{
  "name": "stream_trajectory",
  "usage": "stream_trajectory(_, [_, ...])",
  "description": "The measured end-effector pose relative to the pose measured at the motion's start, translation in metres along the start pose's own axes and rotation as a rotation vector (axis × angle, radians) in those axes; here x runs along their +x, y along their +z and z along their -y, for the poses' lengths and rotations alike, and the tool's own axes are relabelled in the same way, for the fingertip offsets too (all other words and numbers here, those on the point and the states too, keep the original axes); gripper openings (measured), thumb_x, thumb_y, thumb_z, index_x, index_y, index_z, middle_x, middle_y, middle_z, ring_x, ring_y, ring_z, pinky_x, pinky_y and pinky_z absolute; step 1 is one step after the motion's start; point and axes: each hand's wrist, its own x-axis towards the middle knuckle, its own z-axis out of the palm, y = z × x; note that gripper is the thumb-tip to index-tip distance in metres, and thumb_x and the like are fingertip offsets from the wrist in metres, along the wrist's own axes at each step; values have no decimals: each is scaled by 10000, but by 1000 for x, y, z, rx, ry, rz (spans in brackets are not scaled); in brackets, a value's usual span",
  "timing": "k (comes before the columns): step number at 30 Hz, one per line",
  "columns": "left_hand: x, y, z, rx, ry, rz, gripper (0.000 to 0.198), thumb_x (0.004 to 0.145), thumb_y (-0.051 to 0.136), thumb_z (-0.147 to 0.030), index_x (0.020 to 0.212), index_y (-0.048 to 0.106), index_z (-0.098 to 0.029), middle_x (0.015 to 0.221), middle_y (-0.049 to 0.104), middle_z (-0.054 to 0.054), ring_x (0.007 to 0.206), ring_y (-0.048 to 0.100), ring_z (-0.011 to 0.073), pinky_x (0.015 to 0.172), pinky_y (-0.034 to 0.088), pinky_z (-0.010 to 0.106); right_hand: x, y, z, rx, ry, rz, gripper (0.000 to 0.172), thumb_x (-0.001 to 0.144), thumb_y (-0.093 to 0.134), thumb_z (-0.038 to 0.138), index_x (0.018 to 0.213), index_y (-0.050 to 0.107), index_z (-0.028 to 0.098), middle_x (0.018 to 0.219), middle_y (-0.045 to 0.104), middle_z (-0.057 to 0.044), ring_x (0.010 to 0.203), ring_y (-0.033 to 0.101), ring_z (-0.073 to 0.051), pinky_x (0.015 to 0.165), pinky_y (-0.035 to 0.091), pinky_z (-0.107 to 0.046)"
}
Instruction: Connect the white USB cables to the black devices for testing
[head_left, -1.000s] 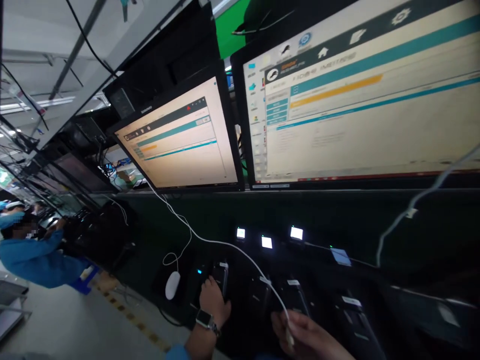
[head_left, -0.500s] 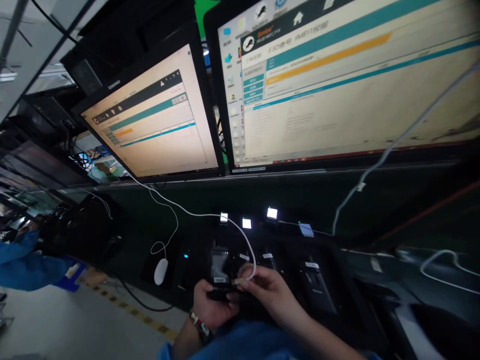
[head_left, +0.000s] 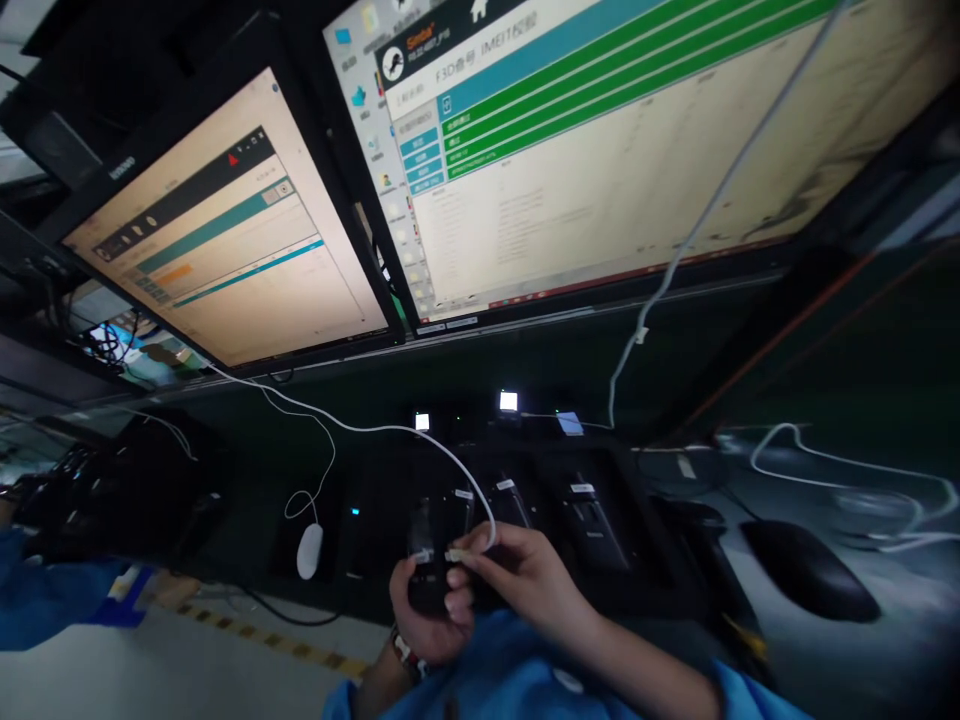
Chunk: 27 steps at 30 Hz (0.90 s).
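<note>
My left hand (head_left: 427, 612) is wrapped round a small black device (head_left: 424, 552), held upright just above the dark bench. My right hand (head_left: 517, 580) pinches the plug (head_left: 455, 554) of a white cable (head_left: 360, 428) and holds it against the device's side. The cable loops up and left toward the left monitor (head_left: 225, 240). I cannot tell whether the plug is seated in the device.
Several black devices sit in a row of holders (head_left: 592, 520), with small lit screens (head_left: 508, 401) behind them. A white mouse (head_left: 308, 550) lies left, a black mouse (head_left: 810, 570) right. The right monitor (head_left: 600, 140) shows green bars. A person's blue sleeve (head_left: 45, 600) is at far left.
The view has tilted down and right. My left hand lifted the device from its holder, my right hand brought the plug to it. The right monitor's bars turned from orange and teal to green.
</note>
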Motion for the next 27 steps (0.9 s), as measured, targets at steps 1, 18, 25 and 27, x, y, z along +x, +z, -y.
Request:
stream_trajectory(1, [1,0,1,15,14,-18,428,627,763,-452,850,648,-105,688,522,-5,510,404,16,478,361,112,0,0,0,-15,4,-5,315,710,739,475,676,601,194,777,714,-44,764,685,-176,737,571,-301])
stream_trajectory(18, [5,8,-3,233,196,-163,546,577,770,-507,1029,675,-215,753,605,42,550,394,89,462,283,195,3,2,0,272,55,101,329,729,741,452,741,541,191,858,652,-19,668,657,-146,571,574,-281])
stream_trajectory(25, [8,12,-13,243,269,-191,510,580,776,-451,1063,673,-323,1122,641,33,594,440,64,476,347,174,4,2,-1,157,-23,107,287,787,688,446,753,550,197,785,637,1,695,654,-134,700,552,-294])
stream_trajectory(27, [9,13,-14,262,292,-189,488,605,765,-449,1067,669,-327,1078,643,19,601,450,61,483,355,165,4,2,0,229,-4,140,287,783,697,436,761,539,197,793,625,7,680,663,-136,678,556,-297])
